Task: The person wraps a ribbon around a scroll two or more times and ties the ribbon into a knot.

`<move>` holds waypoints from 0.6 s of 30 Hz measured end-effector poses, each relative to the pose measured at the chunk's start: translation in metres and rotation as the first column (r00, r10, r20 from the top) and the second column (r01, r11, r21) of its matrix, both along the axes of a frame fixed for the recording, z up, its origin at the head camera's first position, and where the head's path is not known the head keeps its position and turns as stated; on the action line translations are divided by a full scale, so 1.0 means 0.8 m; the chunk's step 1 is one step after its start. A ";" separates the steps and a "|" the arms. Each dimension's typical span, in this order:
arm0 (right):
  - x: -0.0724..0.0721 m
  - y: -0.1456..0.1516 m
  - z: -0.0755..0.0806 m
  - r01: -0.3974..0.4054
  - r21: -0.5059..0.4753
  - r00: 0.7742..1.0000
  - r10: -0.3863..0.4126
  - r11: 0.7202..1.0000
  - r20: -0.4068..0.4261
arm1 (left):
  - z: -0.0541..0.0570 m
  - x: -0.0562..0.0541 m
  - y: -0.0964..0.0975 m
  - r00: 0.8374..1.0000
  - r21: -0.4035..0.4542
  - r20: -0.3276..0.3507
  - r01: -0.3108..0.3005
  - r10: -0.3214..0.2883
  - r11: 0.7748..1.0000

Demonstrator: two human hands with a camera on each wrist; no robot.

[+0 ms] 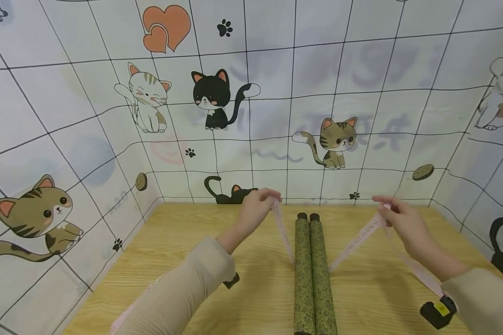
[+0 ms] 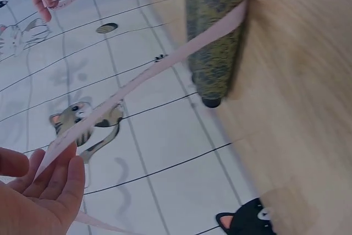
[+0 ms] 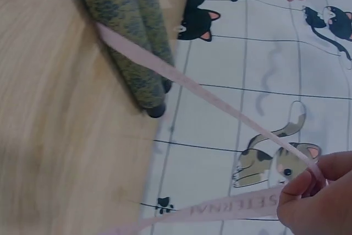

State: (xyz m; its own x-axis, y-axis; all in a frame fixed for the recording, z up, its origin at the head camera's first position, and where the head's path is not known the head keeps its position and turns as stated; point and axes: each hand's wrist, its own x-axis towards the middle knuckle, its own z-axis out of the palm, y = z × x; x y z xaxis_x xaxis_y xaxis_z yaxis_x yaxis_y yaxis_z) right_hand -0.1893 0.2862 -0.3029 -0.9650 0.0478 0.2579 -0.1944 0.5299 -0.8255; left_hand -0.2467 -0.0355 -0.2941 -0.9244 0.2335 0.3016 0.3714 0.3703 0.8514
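Note:
Two slim tubes with a green camouflage pattern and black end caps, a left tube (image 1: pixel 303 274) and a right tube (image 1: pixel 322 274), lie side by side on the table. A pale pink ribbon (image 1: pixel 358 239) printed with dark lettering passes beneath them and rises on both sides. My left hand (image 1: pixel 257 207) pinches its left length, raised left of the tubes' far ends. On the other side, my right hand (image 1: pixel 406 223) pinches the right length between thumb and fingers (image 3: pixel 300 185), with the index finger extended in the head view. Loose ribbon trails down from each hand.
The wooden table (image 1: pixel 184 223) meets a white gridded cloth backdrop (image 1: pixel 272 116) with cartoon cats behind and at both sides. A black block (image 1: pixel 438 312) with a yellow patch shows by the right sleeve, and a smaller dark piece (image 1: pixel 232 281) by the left sleeve.

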 end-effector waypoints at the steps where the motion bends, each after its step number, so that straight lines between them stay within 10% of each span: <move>1: 0.000 -0.001 0.006 -0.012 -0.023 1.000 0.012 1.000 -0.010 | 0.006 0.000 0.001 1.000 0.014 -0.004 0.013 -0.013 1.000; 18: 0.019 -0.031 0.104 -0.033 0.100 0.992 0.045 0.994 -0.121 | 0.075 0.015 0.044 0.970 -0.033 -0.013 0.241 -0.241 0.970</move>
